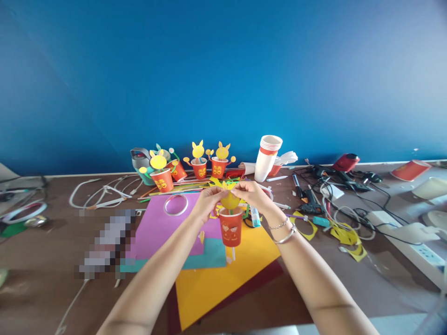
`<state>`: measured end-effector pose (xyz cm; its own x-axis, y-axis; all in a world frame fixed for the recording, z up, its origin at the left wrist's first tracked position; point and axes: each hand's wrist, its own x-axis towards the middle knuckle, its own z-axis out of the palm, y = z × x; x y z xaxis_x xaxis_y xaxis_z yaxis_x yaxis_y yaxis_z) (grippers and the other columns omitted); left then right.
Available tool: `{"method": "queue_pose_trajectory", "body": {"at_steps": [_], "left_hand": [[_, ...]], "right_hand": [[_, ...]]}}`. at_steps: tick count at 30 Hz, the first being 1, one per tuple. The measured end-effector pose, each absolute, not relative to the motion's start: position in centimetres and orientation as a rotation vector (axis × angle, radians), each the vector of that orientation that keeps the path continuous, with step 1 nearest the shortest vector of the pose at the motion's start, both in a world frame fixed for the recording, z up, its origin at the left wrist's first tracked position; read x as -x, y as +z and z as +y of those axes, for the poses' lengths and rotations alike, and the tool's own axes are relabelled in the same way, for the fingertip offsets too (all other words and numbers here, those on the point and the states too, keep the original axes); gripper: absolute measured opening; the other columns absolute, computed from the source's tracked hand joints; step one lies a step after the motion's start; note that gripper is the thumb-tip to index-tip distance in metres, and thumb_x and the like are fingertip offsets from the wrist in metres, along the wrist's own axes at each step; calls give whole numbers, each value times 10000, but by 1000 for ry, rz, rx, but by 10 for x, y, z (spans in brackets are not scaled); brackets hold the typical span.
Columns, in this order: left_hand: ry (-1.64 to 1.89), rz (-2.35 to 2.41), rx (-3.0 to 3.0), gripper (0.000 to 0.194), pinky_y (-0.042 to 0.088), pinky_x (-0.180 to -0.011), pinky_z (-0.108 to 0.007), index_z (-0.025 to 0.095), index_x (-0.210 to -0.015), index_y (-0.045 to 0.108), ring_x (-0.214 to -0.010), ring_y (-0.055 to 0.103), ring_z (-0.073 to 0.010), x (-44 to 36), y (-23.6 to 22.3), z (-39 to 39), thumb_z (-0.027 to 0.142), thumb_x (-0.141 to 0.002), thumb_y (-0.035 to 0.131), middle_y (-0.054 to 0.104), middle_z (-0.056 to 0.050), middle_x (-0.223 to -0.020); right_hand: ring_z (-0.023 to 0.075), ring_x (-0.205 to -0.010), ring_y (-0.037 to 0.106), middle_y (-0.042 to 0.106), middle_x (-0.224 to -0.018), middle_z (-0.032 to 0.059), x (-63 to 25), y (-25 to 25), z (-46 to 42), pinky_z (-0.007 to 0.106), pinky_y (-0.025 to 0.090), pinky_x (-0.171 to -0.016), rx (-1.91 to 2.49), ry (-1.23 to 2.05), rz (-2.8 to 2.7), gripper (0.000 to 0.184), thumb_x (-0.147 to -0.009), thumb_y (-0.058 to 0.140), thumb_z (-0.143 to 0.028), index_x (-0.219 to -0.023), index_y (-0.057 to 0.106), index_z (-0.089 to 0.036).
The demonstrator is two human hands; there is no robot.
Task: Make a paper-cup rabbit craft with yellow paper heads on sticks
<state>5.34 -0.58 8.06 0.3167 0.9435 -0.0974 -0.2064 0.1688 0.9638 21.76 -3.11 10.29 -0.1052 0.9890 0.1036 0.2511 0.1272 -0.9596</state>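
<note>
My left hand [206, 204] and my right hand [255, 195] meet in the middle, fingers pinched at the upper left and upper right edges of a round yellow paper cutout [230, 201]. Directly below the cutout is a red paper cup [231, 231] with a white rim and light printing, upright above the orange paper [251, 253]. A stick under the cutout appears to run into the cup. Purple paper [153, 225] and teal paper [209, 256] lie beneath my left forearm. My fingertips hide the cutout's upper edges.
Behind stand several red cups with yellow animal heads [199, 170], then a white cup stack [267, 160]. A tape roll [175, 196] rests on the purple paper. To the right lie a glue gun [310, 202], cables, yellow scraps [345, 235] and a power strip [401, 232].
</note>
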Motion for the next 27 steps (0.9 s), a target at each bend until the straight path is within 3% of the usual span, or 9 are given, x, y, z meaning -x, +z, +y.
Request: {"method": "queue_pose_trajectory", "body": {"at_steps": [14,27], "left_hand": [[1242,857,-980,318,388,-528,-202,149,-608,625,-508,493,-72,-64,69,-14,359,-513,845,598,27,-582],[1251,864,-956,309,393,-551,-207,146,-593,637,-513,502,-72,-66,70,-15,338,-487,855,608,25,-573]], "right_hand": [[116,-602,497,593,-638,1,-216,102,-31,241,386,-560,1206,1020,-1528,285,-718,657,-430,-680,616,-151],[119,-602,491,581,-632,0,-216,101,-31,247,374,-562,1215,1052,-1522,314,-696,665,-459,-679,613,-150]]}}
